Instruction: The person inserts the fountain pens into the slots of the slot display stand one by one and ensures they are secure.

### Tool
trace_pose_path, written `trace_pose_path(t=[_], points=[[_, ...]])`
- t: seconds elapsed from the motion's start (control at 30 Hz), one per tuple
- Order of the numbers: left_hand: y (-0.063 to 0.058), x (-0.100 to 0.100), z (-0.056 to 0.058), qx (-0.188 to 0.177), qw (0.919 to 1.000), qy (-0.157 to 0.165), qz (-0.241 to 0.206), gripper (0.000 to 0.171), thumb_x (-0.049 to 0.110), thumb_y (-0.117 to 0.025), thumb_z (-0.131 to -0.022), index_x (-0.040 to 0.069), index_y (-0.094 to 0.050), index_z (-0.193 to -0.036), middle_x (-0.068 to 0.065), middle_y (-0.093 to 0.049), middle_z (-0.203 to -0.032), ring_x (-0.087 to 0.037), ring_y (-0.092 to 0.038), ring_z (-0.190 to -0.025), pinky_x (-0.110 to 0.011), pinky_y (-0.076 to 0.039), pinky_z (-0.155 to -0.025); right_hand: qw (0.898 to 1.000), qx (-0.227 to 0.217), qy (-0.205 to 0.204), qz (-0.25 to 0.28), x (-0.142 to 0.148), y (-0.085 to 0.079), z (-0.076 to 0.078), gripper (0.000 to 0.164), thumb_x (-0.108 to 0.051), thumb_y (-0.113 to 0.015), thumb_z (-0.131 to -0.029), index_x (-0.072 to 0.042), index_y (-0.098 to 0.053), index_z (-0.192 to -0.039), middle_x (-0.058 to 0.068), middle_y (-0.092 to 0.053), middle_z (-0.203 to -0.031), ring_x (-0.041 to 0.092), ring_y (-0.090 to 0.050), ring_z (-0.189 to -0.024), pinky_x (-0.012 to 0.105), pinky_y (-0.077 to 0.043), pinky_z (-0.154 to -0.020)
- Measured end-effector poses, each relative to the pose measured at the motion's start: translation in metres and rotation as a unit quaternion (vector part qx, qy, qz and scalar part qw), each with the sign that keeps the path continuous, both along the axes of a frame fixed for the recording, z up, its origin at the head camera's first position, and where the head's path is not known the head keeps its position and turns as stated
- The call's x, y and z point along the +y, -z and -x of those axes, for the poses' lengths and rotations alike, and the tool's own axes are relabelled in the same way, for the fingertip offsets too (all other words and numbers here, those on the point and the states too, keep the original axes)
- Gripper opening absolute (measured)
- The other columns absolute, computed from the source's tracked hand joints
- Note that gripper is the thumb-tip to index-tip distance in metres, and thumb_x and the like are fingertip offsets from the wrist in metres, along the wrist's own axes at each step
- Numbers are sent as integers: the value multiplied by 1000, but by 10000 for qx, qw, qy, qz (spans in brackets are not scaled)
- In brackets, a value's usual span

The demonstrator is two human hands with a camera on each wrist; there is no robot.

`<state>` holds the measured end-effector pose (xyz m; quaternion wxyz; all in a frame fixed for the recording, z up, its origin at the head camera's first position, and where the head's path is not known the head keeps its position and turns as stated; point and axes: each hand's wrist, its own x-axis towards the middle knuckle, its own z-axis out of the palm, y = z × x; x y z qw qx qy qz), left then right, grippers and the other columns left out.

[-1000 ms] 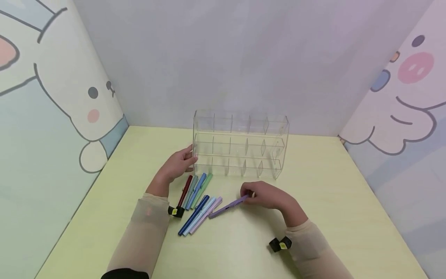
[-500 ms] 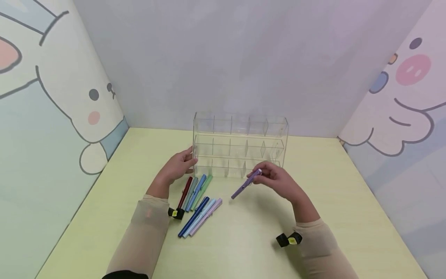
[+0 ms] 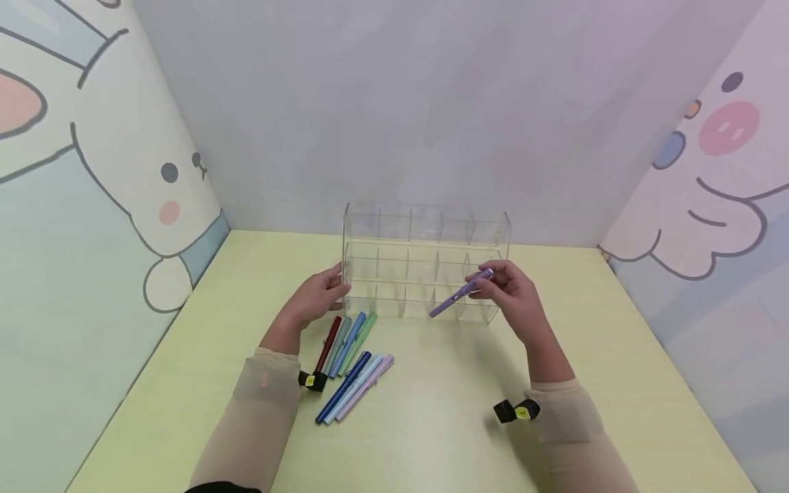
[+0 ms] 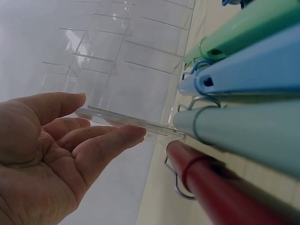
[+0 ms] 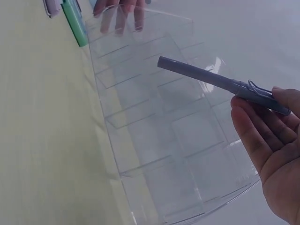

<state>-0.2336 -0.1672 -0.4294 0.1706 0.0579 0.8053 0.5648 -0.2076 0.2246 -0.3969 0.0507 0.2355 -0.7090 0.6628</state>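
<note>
Purple pen (image 3: 455, 298) in head and right-wrist views only | right hand (image 3: 516, 296) pinches it | left hand (image 3: 313, 296) holds clear rack (image 3: 422, 263)

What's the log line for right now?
Right hand: holds purple pen above table | Left hand: grips side of clear rack | Seven other pens: on table

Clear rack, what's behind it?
Through the rack, I see the grey wall and some of the pale table. In the head view, the right hand and purple pen cover part of its lower right, hiding what's behind there.
</note>
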Motion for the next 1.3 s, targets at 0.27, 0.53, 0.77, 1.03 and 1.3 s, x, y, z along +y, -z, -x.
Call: trace_pose_path(t=[0.27,0.53,0.77,1.03,1.3], points=[[2,0,1,102,9999,1,-8,69,33,-54,-102,30,-14,-158,-16,-40,-154,-36,-58,-123,-50,-46,-104,9984,278,275,419,-1,-23,24,30,-5,-63,-95,0,-56,-124,9,-70,-105,17,-72,-87,36,-60,-79],[5,-2,2,83,9999,83,-46,68,31,-52,-103,31,-12,-158,-18,-33,-157,-37,-56,-125,-51,-45,-104,9957,520,388,660,-8,-47,47,32,-6,-65,-94,-2,-56,-125,12,-71,-104,19,-72,-86,37,-60,-79],[3,-1,0,87,9999,82,-63,68,29,-52,-103,30,-12,-159,-18,-34,-157,-36,-55,-126,-49,-46,-104,9931,643,529,822,-17,-65,63,32,-7,-66,-93,-3,-56,-123,13,-72,-101,21,-73,-84,38,-60,-78],[3,-1,0,138,9998,98,-53,67,27,-51,-104,28,-12,-159,-18,-32,-157,-38,-55,-126,-51,-46,-104,9918,618,709,862,-27,-77,79,32,-12,-69,-92,-4,-56,-120,14,-72,-99,22,-73,-81,35,-61,-76],[6,0,-1,108,9999,32,-24,68,31,-52,-103,30,-13,-158,-17,-36,-156,-36,-56,-125,-53,-43,-106,9884,579,785,1166,-39,-88,91,31,-10,-69,-91,-4,-56,-119,14,-71,-97,22,-72,-82,37,-61,-77]])
